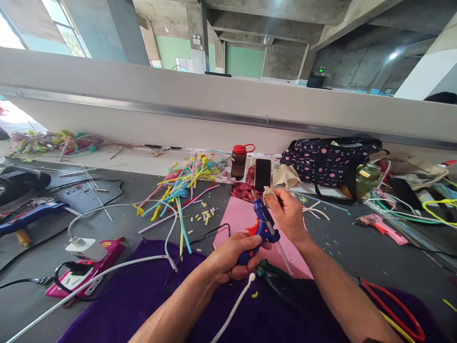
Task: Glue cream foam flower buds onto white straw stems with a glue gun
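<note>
My left hand is wrapped round the handle of a blue glue gun with an orange trigger. A clear glue stick pokes out of the gun's back end. Close to the nozzle, my right hand pinches a crumpled beige piece of paper or cloth; whether it touches the tip I cannot tell. Beneath the gun lies a pink sheet. Dark-handled pliers rest under my hands on purple cloth. A white fuzzy stem with a rounded tip lies in front.
Coloured pipe-cleaner flowers are heaped left of a red-capped bottle. A phone and a patterned bag stand at the back. A pink power strip with cables sits left; a pink glue gun lies right.
</note>
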Demonstrator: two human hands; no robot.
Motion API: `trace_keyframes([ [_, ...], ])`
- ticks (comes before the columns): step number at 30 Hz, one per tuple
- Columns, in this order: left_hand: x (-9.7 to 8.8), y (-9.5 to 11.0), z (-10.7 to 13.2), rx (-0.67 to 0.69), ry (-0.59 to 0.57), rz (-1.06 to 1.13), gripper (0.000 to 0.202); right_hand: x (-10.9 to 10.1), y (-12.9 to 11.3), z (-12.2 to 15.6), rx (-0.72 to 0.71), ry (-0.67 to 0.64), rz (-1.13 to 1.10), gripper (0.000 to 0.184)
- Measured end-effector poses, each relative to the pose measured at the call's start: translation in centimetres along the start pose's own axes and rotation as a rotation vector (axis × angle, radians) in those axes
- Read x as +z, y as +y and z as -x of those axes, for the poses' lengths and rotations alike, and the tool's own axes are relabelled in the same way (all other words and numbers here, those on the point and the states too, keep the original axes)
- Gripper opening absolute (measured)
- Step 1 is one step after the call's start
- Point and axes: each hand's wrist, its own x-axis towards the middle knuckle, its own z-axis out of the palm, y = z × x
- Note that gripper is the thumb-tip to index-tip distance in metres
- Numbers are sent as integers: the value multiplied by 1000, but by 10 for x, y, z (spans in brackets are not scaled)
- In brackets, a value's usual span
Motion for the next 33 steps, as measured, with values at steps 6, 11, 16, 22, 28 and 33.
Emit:
trace_keyframes([
  [6,-14,1,3,40,-66,129,40,-10,19,-15,400,-141,-665,24],
  [11,-14,2,4,109,-34,158,35,-5,25,-17,518,-243,-895,26],
  [16,-8,3,5,131,78,1,39,-4,22,-17,590,-310,-1003,27],
  [22,-4,5,7,184,162,-139,44,-7,26,-18,592,-338,-1035,26],
  [28,-3,9,7,180,265,-148,26,-5,31,-17,582,-319,-988,24],
  [33,-4,10,8,195,315,-234,29,-6,27,-16,488,-240,-861,22],
])
